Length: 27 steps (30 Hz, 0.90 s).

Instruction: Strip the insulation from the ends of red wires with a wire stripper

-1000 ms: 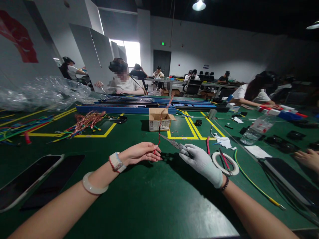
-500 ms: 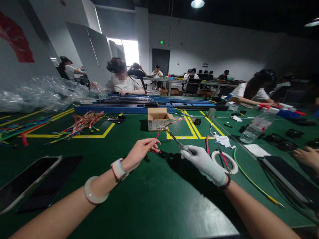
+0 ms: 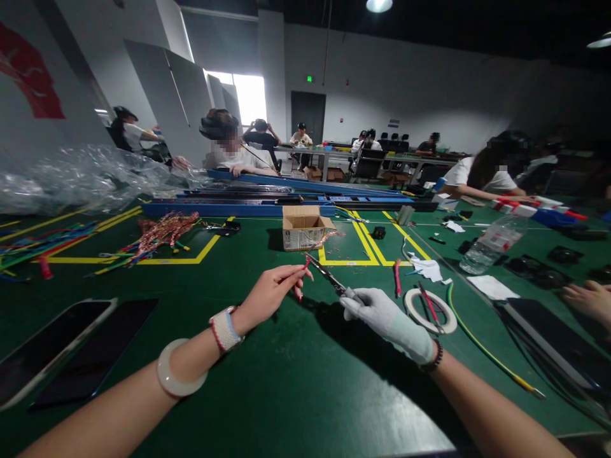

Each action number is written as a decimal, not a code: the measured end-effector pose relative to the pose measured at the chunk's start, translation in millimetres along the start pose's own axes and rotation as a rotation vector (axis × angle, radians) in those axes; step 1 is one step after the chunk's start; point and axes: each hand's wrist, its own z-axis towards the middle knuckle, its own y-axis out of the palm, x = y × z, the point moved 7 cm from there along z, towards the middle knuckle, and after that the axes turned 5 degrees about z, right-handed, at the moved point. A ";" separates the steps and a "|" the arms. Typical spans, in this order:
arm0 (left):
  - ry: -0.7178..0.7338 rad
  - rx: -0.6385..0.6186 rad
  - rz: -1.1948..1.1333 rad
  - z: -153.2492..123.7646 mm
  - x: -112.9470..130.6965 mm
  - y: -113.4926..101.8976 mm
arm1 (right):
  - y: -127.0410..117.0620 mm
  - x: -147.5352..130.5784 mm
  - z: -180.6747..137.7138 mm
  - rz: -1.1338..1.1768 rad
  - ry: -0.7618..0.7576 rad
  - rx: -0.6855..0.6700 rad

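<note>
Green table (image 3: pixel 286 388) | left hand (image 3: pixel 270 294) fingers pinch short red wire (image 3: pixel 305 264) | gloved right hand (image 3: pixel 389 318) fingers grip cutters (image 3: pixel 327 275)

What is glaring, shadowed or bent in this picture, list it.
Head view: window and ceiling lamp blow out white; the left hand with red wire and right hand with pliers cast dark shadows on the green table; wide-angle bends the room's edges.
</note>
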 end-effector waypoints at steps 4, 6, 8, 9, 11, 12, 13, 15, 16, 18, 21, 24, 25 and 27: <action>0.025 0.016 0.034 -2.2 5.6 -2.0 | 4.7 -4.6 -3.0 -0.014 -0.011 -0.028; 0.028 0.015 0.040 -2.6 7.1 -2.1 | 6.0 -5.8 -3.6 -0.017 -0.007 -0.022; 0.021 0.011 0.022 -2.1 6.9 -1.6 | 6.0 -5.7 -3.5 -0.021 0.005 -0.015; 0.010 0.009 0.001 -1.7 5.9 -1.0 | 5.4 -4.8 -3.2 -0.016 0.014 -0.016; -0.025 0.007 -0.064 -0.5 2.4 0.7 | 2.6 -2.0 -2.0 0.018 0.032 -0.029; -0.045 0.010 -0.108 0.1 0.4 1.4 | 0.2 -0.4 -1.2 0.037 0.037 -0.039; -0.065 0.021 -0.160 0.5 -1.7 1.7 | -2.9 0.8 -0.2 0.050 0.036 -0.048; -0.096 0.052 -0.277 0.9 -5.6 1.4 | -10.9 0.8 2.0 0.034 0.006 -0.051; -0.112 0.063 -0.333 0.8 -7.5 1.4 | -15.3 -1.0 3.1 0.005 -0.025 -0.045; -0.146 0.079 -0.424 0.3 -10.9 1.5 | -23.9 -6.2 4.6 -0.058 -0.089 -0.017; -0.191 0.088 -0.513 -0.9 -13.3 1.6 | -32.9 -12.7 5.0 -0.118 -0.141 -0.003; -0.203 0.123 -0.569 -1.4 -12.0 -1.9 | -34.3 -13.5 3.3 -0.154 -0.144 -0.103; -0.201 0.134 -0.575 -1.3 -11.0 -3.6 | -33.9 -13.7 2.2 -0.161 -0.149 -0.142; -0.195 0.151 -0.570 -0.9 -8.9 -6.9 | -33.5 -16.4 -0.1 -0.158 -0.174 -0.178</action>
